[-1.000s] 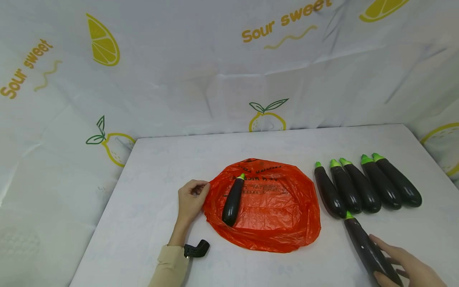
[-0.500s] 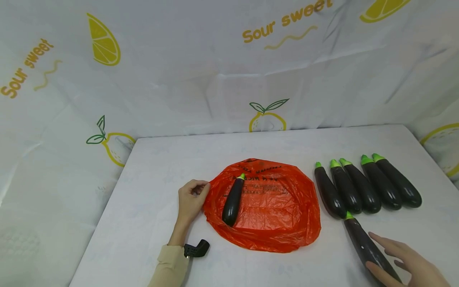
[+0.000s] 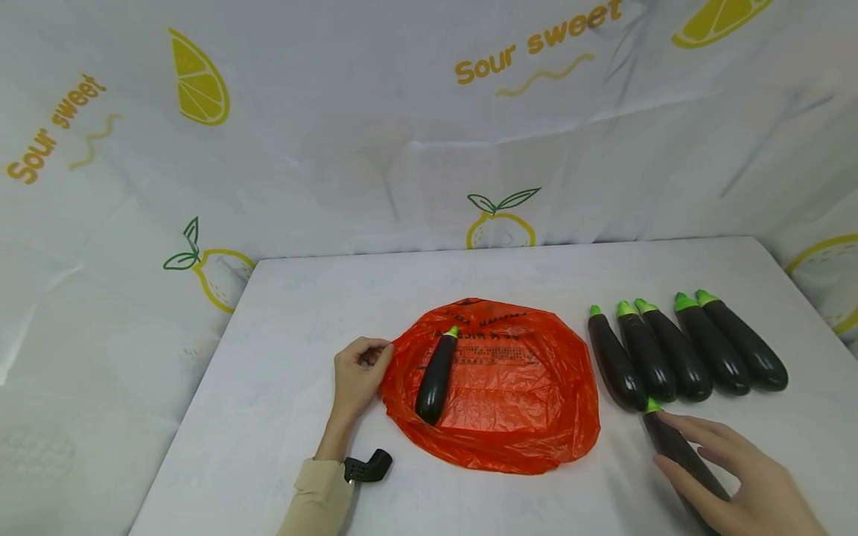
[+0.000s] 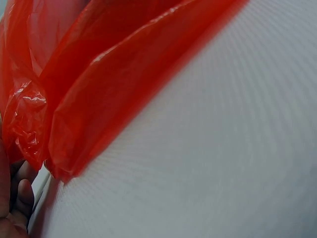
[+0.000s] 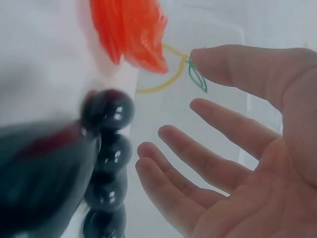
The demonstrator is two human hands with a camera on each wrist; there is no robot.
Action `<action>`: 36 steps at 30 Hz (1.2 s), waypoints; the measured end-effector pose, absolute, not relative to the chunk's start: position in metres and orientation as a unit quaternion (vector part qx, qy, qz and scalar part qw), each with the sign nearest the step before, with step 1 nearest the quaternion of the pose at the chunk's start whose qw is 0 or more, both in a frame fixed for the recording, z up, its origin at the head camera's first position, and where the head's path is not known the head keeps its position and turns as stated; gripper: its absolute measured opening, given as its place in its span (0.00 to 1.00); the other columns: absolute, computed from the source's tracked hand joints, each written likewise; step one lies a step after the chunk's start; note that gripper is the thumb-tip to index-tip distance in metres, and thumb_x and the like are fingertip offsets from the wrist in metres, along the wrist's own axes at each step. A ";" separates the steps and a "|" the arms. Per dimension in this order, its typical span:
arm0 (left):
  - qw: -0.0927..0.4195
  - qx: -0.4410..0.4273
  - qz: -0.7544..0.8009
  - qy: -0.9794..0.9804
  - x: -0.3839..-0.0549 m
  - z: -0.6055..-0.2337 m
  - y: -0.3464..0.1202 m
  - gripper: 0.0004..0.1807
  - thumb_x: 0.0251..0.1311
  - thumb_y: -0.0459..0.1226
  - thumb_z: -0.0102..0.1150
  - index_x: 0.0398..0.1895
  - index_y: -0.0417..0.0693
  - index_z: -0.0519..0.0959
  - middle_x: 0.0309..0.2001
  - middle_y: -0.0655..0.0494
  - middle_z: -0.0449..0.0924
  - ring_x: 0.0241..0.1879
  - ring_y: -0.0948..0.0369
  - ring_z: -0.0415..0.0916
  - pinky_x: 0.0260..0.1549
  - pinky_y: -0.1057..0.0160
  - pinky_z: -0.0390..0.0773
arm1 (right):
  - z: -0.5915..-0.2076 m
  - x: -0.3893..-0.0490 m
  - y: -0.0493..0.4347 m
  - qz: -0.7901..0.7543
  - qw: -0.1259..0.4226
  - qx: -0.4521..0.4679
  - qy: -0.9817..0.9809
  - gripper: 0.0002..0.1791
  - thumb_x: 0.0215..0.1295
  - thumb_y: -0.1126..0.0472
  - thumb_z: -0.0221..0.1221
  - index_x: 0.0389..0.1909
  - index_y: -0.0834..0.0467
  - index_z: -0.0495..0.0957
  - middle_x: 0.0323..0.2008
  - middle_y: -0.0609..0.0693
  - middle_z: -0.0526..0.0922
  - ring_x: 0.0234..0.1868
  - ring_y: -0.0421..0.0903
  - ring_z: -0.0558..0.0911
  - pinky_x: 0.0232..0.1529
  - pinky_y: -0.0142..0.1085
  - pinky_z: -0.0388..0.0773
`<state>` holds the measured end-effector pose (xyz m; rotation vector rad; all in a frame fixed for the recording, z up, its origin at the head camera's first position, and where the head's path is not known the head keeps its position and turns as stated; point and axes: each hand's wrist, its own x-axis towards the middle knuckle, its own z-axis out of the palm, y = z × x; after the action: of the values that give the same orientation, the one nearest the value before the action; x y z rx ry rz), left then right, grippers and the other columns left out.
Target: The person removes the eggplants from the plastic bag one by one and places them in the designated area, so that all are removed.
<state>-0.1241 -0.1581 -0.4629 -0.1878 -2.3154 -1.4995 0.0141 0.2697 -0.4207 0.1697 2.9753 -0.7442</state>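
A red plastic bag [image 3: 509,406] lies spread on the table with its mouth wide, one eggplant [image 3: 436,378] inside at the left. At the bag's left edge my left hand [image 3: 357,376] pinches the plastic; the left wrist view shows the red film [image 4: 109,89] bunched by its fingers. My right hand [image 3: 751,480] hovers over a single eggplant [image 3: 672,441] at the front right, partly hiding it. In the right wrist view the fingers of the right hand [image 5: 237,168] are spread and hold nothing, and the big dark end of an eggplant [image 5: 39,183] shows nearby.
Several more eggplants [image 3: 660,357] with green stems lie in a row right of the bag, pointing away. The front eggplant's stem is right at the end of the row's leftmost one. A lemon-print cloth [image 3: 335,149] hangs behind the white table [image 3: 308,298].
My right hand has let go of the front eggplant, spread its fingers and moved forward and left above it. The left hand and the bag stay in place.
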 end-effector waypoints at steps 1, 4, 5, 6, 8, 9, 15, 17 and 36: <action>0.186 -0.067 -0.534 -0.822 -0.124 -0.463 -0.158 0.02 0.59 0.23 0.65 0.34 0.32 0.86 0.27 0.40 0.83 0.27 0.67 0.70 0.30 0.73 0.72 | -0.420 0.013 0.268 -0.249 0.029 0.052 0.967 0.37 0.54 0.46 0.76 0.62 0.58 0.79 0.58 0.67 0.79 0.51 0.65 0.79 0.44 0.61 0.82; 0.187 -0.068 -0.534 -0.822 -0.124 -0.463 -0.158 0.02 0.59 0.23 0.65 0.34 0.31 0.86 0.27 0.41 0.83 0.28 0.67 0.70 0.30 0.73 0.72 | -0.417 0.008 0.261 -0.255 0.029 0.042 0.966 0.36 0.54 0.50 0.76 0.62 0.60 0.79 0.58 0.68 0.79 0.51 0.64 0.80 0.44 0.58 0.84; 0.188 -0.068 -0.534 -0.822 -0.124 -0.463 -0.159 0.02 0.59 0.24 0.65 0.34 0.32 0.86 0.27 0.41 0.83 0.28 0.67 0.70 0.30 0.73 0.73 | -0.417 0.007 0.258 -0.256 0.026 0.038 0.966 0.36 0.53 0.50 0.77 0.62 0.60 0.79 0.58 0.68 0.79 0.51 0.64 0.80 0.44 0.57 0.84; 0.188 -0.068 -0.534 -0.822 -0.124 -0.464 -0.159 0.02 0.59 0.24 0.65 0.34 0.32 0.86 0.27 0.41 0.83 0.27 0.67 0.70 0.30 0.73 0.73 | -0.416 0.006 0.256 -0.259 0.025 0.035 0.965 0.36 0.53 0.51 0.77 0.62 0.61 0.79 0.58 0.68 0.79 0.52 0.65 0.80 0.44 0.56 0.84; 0.190 -0.069 -0.533 -0.822 -0.124 -0.464 -0.159 0.02 0.59 0.24 0.65 0.34 0.32 0.86 0.27 0.41 0.83 0.27 0.68 0.70 0.30 0.73 0.73 | -0.415 0.004 0.250 -0.264 0.023 0.028 0.964 0.35 0.54 0.52 0.76 0.62 0.61 0.79 0.58 0.67 0.80 0.53 0.65 0.80 0.45 0.55 0.84; 0.190 -0.069 -0.532 -0.822 -0.124 -0.464 -0.159 0.02 0.59 0.24 0.65 0.33 0.32 0.86 0.27 0.41 0.83 0.27 0.68 0.70 0.30 0.73 0.73 | -0.414 0.004 0.248 -0.268 0.021 0.025 0.963 0.35 0.54 0.53 0.76 0.62 0.60 0.79 0.58 0.67 0.81 0.53 0.65 0.81 0.45 0.53 0.85; 0.191 -0.072 -0.531 -0.822 -0.124 -0.463 -0.159 0.02 0.59 0.24 0.65 0.34 0.32 0.86 0.27 0.41 0.83 0.27 0.67 0.70 0.29 0.72 0.73 | -0.408 -0.003 0.235 -0.301 0.047 0.021 0.952 0.37 0.58 0.53 0.74 0.67 0.58 0.75 0.63 0.66 0.79 0.59 0.67 0.79 0.48 0.53 0.84; 0.190 -0.071 -0.531 -0.823 -0.124 -0.463 -0.159 0.02 0.60 0.24 0.65 0.34 0.32 0.86 0.27 0.41 0.83 0.27 0.67 0.70 0.29 0.73 0.73 | -0.406 -0.005 0.231 -0.312 0.046 0.019 0.949 0.38 0.58 0.53 0.74 0.68 0.58 0.74 0.63 0.65 0.79 0.60 0.67 0.79 0.48 0.53 0.83; 0.190 -0.067 -0.530 -0.824 -0.124 -0.465 -0.159 0.02 0.60 0.24 0.65 0.33 0.33 0.86 0.27 0.41 0.83 0.27 0.67 0.70 0.30 0.74 0.72 | -0.393 -0.033 0.186 -0.419 -0.062 -0.065 0.904 0.29 0.55 0.62 0.75 0.60 0.58 0.81 0.54 0.58 0.86 0.49 0.56 0.85 0.41 0.47 0.88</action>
<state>-0.1242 -0.1588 -0.4648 -0.1887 -2.3146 -1.4905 -0.0332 0.1858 -0.3929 -0.2112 2.9554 -1.3710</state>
